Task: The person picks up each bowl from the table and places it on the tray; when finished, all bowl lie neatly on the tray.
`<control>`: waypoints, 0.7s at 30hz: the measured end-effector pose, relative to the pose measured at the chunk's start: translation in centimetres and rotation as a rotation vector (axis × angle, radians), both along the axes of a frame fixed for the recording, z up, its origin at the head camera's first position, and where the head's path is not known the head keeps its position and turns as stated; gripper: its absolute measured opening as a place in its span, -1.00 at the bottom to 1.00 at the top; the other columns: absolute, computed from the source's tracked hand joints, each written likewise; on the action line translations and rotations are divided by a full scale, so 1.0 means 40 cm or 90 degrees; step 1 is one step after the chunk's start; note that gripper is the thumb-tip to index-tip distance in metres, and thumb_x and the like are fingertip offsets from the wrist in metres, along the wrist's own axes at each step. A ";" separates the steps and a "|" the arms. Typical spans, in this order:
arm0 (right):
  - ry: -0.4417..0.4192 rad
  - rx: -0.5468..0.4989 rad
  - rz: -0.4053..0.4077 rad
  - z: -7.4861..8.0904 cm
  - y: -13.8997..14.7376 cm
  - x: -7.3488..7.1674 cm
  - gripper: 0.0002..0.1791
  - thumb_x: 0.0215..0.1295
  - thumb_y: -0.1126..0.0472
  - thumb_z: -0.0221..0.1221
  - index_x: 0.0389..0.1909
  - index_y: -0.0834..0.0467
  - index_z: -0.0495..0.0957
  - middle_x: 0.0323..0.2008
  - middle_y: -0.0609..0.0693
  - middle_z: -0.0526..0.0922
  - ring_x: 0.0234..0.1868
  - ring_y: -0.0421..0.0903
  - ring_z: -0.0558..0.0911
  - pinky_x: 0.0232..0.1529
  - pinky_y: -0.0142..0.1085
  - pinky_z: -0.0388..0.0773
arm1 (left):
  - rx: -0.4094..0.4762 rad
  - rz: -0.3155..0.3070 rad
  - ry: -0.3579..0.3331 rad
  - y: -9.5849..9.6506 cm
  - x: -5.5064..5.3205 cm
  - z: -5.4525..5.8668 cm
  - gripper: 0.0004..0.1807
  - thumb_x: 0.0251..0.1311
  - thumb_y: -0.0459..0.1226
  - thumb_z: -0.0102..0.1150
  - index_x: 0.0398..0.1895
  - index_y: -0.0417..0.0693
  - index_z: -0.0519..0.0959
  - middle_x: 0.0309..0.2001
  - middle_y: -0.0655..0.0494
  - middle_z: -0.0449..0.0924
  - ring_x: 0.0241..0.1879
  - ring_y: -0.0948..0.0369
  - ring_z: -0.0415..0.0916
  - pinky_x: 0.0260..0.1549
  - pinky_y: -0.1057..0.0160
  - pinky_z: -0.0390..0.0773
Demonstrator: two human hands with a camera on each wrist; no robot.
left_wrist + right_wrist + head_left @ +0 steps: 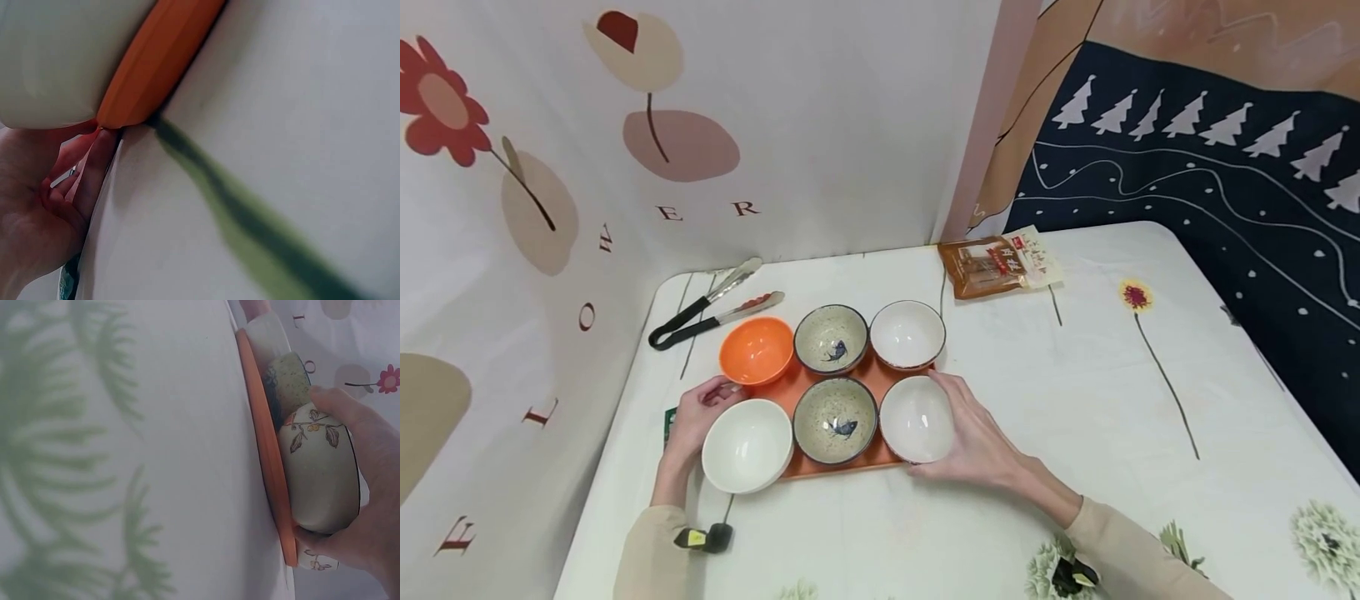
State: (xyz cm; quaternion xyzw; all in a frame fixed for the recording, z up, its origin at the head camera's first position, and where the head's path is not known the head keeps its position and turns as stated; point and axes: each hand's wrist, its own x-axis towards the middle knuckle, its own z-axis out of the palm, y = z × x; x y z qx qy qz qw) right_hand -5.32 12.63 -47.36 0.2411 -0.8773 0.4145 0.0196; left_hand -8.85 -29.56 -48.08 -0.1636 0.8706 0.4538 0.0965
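Observation:
An orange tray (808,472) carries several bowls in two rows. My left hand (702,414) holds the tray's left end, its curled fingers between the orange bowl (757,350) and the plain white bowl (747,446). Part of its grip hides behind that white bowl in the left wrist view. Around the front right white bowl (322,475), painted with leaves outside, my right hand (977,433) curls with thumb and fingers on opposite sides. Two speckled bowls with blue fish, one in front (835,421) and one behind (831,337), fill the middle. Another white bowl (907,333) sits back right.
Black-handled tongs (700,321) lie at the table's back left. A brown snack packet (996,264) lies near the back edge. Under my left wrist a small green item (668,425) shows partly. The white tablecloth (1120,375) has printed flowers; patterned curtains hang behind.

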 end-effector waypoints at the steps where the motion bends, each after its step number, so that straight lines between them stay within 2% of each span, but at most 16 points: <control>1: -0.002 0.001 0.002 0.001 0.000 -0.001 0.42 -0.39 -0.19 0.65 0.52 0.20 0.11 0.33 0.10 0.36 0.25 0.09 0.54 0.15 0.09 0.58 | 0.000 -0.001 0.000 0.000 0.000 0.000 -0.37 0.40 0.02 0.18 0.39 -0.13 0.44 -0.09 0.05 0.59 -0.20 0.30 0.46 -0.27 0.44 0.51; 12: -0.026 0.033 0.030 0.011 0.005 -0.003 0.60 -0.45 -0.18 0.70 0.57 0.26 -0.07 0.42 0.21 0.22 0.40 0.11 0.39 0.33 0.07 0.43 | -0.001 -0.009 0.010 0.003 -0.006 -0.002 -0.37 0.39 0.01 0.19 0.38 -0.16 0.45 -0.09 0.04 0.60 -0.22 0.33 0.46 -0.27 0.44 0.51; 21: -0.058 0.016 0.035 0.032 0.026 -0.001 0.59 -0.41 -0.16 0.70 0.59 0.23 -0.09 0.46 0.26 0.20 0.43 0.18 0.37 0.30 0.17 0.43 | -0.044 -0.098 0.010 -0.030 0.013 0.025 -0.33 0.46 0.07 0.07 0.42 -0.20 0.38 0.07 -0.21 0.60 -0.13 0.35 0.49 -0.20 0.44 0.52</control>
